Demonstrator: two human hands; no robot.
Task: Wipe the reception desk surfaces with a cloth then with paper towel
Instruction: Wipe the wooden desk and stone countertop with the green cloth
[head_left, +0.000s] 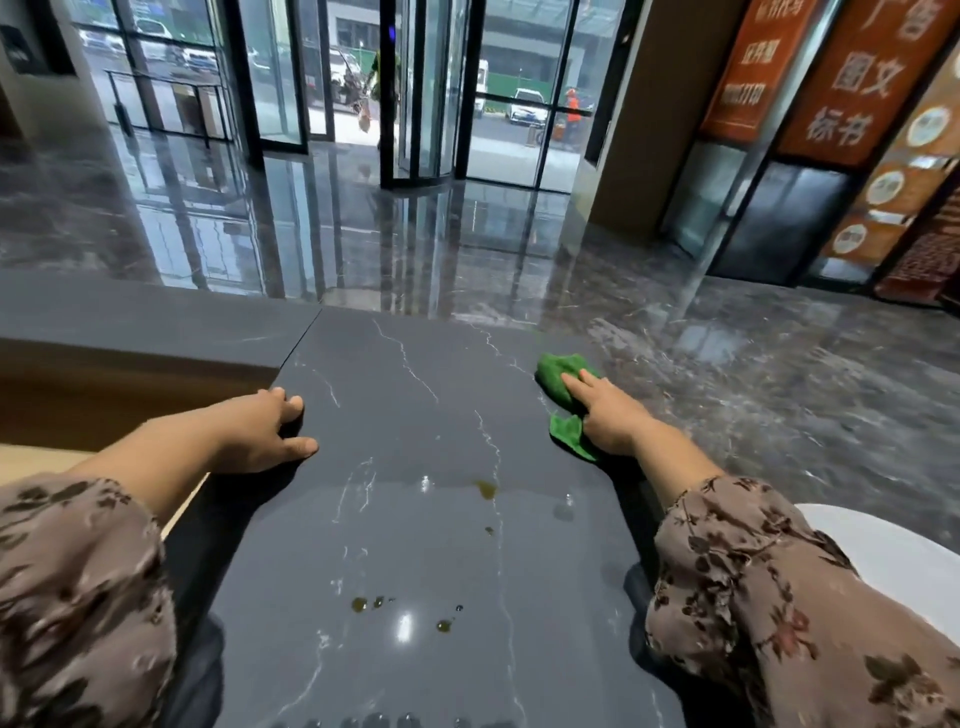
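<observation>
Green cloth (558, 376) bunched at the desk's (415, 415) far right edge, flattened under the right hand (610, 415). Index finger stretched out over the fabric, a tail of cloth poking out beneath the palm: pressed down rather than clutched, likely so the whole pad drags across the stone in one sweep. Left hand (270, 428) planted on the desk's left edge, thumb and loosely bent fingers lying on top, gripping nothing; probably a brace for the long reach forward.

Nearer the desk's middle, one yellowish stain (487, 489); toward its near end, a scatter of smaller drops (358, 604) beside bright ceiling glare. All untouched, so the cloth pass judged barely under way, with a pull back toward the body needed to catch them. No paper towel in view.

Beyond the desk's far edge, glossy marble floor (363, 234) and glass doors (415, 93). Off its right side, something white (883, 551), too cropped to name.
</observation>
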